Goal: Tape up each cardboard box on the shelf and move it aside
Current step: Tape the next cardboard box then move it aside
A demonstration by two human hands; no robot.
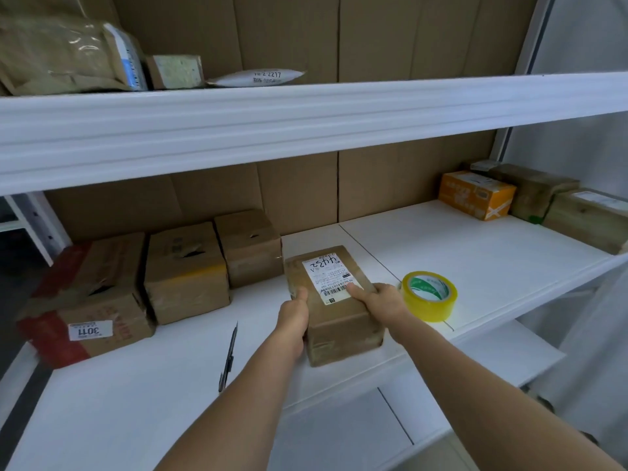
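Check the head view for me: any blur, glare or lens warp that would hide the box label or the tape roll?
Head view: wide-angle warp bows the upper shelf edge; the edges are soft, especially the box with the 3011 sticker. The label on the held box is mostly legible. The tape roll shows mild sheen, no blocking glare.

Brown box (334,311) w/ white label (331,278), black print; yellow tape roll (429,295), green-white core; orange box (475,194) far right; white shelf (441,246).
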